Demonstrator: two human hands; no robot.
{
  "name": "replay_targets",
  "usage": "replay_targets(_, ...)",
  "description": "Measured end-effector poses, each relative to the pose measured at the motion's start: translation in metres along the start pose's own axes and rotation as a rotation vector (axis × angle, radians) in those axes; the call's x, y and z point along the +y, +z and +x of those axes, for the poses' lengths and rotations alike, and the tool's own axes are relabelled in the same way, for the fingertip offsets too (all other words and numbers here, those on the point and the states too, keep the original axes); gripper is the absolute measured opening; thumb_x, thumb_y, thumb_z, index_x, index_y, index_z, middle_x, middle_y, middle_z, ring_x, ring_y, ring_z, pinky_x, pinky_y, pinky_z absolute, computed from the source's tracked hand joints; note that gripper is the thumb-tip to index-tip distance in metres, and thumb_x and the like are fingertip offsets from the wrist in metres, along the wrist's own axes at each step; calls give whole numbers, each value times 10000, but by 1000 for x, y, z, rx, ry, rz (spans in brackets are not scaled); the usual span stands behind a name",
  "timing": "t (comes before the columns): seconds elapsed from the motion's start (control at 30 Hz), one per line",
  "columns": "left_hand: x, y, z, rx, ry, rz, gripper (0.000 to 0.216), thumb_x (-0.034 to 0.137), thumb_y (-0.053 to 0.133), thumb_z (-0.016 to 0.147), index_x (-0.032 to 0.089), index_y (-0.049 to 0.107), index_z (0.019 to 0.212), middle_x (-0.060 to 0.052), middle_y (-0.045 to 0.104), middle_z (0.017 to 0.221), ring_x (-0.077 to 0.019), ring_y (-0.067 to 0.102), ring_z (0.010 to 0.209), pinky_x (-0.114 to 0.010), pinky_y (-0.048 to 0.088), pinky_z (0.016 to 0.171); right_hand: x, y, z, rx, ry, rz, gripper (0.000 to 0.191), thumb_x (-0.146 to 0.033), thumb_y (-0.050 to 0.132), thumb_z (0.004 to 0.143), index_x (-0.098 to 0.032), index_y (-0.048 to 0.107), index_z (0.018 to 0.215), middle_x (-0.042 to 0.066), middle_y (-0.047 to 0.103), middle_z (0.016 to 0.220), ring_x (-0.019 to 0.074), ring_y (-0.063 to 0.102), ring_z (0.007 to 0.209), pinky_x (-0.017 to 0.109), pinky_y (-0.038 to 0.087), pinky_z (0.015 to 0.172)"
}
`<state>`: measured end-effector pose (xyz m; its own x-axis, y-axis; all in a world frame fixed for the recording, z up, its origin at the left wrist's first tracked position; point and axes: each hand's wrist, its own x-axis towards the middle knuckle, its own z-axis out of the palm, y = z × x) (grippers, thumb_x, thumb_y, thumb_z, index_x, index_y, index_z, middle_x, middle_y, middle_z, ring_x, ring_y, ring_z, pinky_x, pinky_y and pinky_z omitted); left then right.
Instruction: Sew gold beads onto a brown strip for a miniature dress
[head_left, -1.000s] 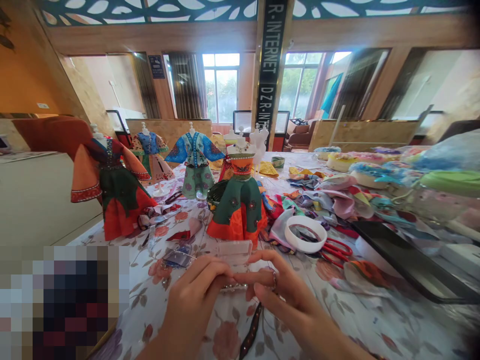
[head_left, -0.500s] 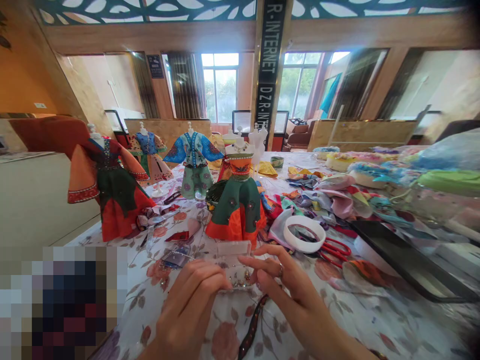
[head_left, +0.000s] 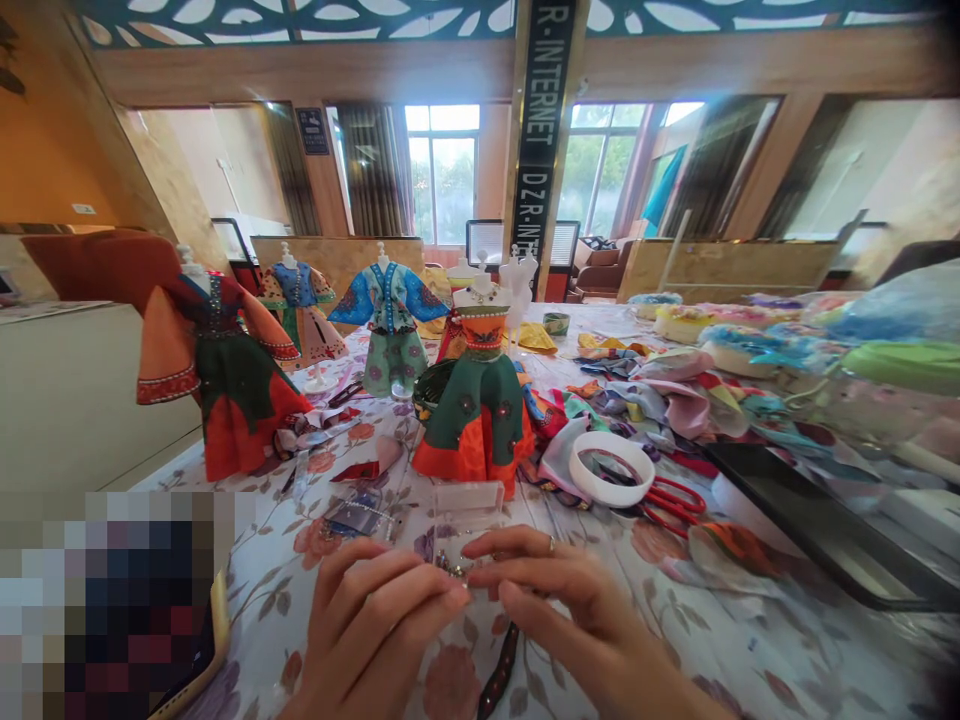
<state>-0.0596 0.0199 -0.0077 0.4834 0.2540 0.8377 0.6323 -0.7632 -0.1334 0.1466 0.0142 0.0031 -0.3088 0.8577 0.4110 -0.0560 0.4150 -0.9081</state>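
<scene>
A small clear plastic box (head_left: 447,540) with an open lid (head_left: 469,498) lies on the flowered cloth, shiny beads (head_left: 452,568) inside it. My left hand (head_left: 379,610) is closed at the box's near left side, fingers pressed together and thumb hidden. From the right, my right hand (head_left: 562,590) reaches over the box, its fingers stretched and apart from the thumb; nothing shows in them. Below the hands runs a dark beaded strip (head_left: 499,670). Just behind the box stands a doll form in a green and orange dress (head_left: 480,400).
Other dressed doll forms stand left, including one in a red and green gown (head_left: 236,390). To the right are a white tape roll (head_left: 611,468), red-handled scissors (head_left: 679,500), a black tablet-like object (head_left: 825,525) and heaped fabric scraps (head_left: 675,395). A phone-like edge (head_left: 217,620) shows lower left.
My right hand has come lower and left, its fingertips now close to the left hand's. The left fingers have shifted slightly towards me, and more of the box is covered.
</scene>
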Motion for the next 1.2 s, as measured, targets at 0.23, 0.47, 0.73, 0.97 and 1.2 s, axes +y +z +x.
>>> replay_targets(0.23, 0, -1, 2, -29, -10, 33, 225, 144, 457, 932, 223, 653, 1007, -5, 697, 848, -176, 574, 849, -348, 364, 898, 0, 0, -5, 62, -219, -269, 342, -116, 583, 859, -345, 662, 1100, 19, 672, 1143, 185, 620, 1081, 342, 504, 933)
replay_targets(0.47, -6, 2, 4, -33, 62, 53, 219, 96, 485, 916, 198, 667, 981, -8, 695, 847, -175, 571, 844, -362, 360, 909, 2, -1, -5, 21, -332, -606, 286, -94, 542, 839, -210, 670, 1067, 86, 657, 1142, 178, 646, 1027, 291, 542, 884)
replay_targets(0.73, -3, 4, 7, -16, 30, 52, 198, 105, 487, 919, 184, 668, 933, -10, 699, 820, -177, 568, 822, -362, 360, 870, 5, -3, -6, 23, -406, -776, 291, -104, 540, 837, -210, 642, 1088, 85, 656, 1154, 194, 632, 1036, 329, 535, 899)
replay_targets(0.97, -4, 0, 2, -40, 102, 59, 208, 134, 474, 927, 166, 675, 965, -29, 708, 834, -189, 564, 840, -365, 355, 855, 2, -2, -5, 38, -316, -678, 257, -117, 546, 841, -213, 686, 1034, 92, 660, 1128, 190, 651, 1012, 317, 555, 869)
replay_targets(1.2, 2, 2, 1, -3, 24, 37, 267, 147, 410, 963, 172, 675, 951, -33, 706, 817, -187, 561, 826, -382, 351, 857, 2, -1, -5, 50, -392, -675, 264, -91, 522, 838, -191, 682, 1023, 101, 670, 1104, 172, 659, 993, 280, 551, 860)
